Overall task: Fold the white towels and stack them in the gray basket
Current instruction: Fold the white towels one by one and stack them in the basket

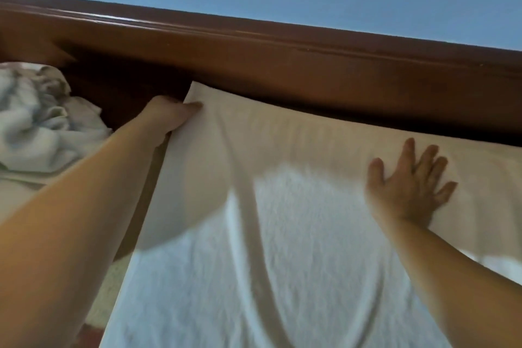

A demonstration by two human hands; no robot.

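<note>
Left hand (169, 114) pinching towel (282, 234) corner, right hand (409, 181) flat

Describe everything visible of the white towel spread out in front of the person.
The white towel is large, with a terry-like texture, spread mostly flat with long soft wrinkles. Its far edge lies against the brown wooden rail. The left hand pinches its far left corner, which is slightly raised; the right hand presses flat on it, fingers spread. Its near end runs out of frame.

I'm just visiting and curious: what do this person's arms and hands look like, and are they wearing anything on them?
Both forearms are bare, with no sleeves in view. The left hand and right hand show no gloves, rings, watch or bracelets, though the picture is slightly blurred.
</note>
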